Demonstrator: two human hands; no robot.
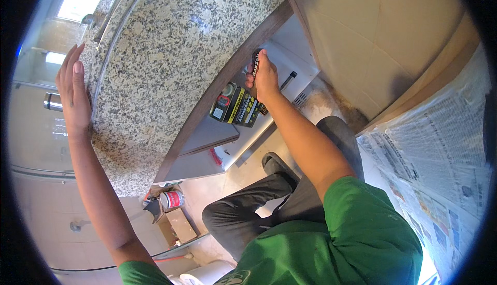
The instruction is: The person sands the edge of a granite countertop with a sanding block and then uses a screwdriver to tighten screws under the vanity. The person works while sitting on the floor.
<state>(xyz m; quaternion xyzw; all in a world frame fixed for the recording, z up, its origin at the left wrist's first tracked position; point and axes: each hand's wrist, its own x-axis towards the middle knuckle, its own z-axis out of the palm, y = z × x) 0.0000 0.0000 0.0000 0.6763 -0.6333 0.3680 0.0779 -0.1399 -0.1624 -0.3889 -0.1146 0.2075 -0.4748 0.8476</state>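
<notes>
Green T-shirt (373,217) nearest. Right hand (265,80) — fingers closed round white-lettered black handle (256,62) — off right edge of speckled granite worktop (171,52); left hand (75,93), fingers straight, at left edge. Low swing could topple black-and-yellow rectangular can (235,108).

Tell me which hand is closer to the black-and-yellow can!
Right: the right hand is close to the can; the left hand is across the speckled countertop, by its left edge.
</notes>
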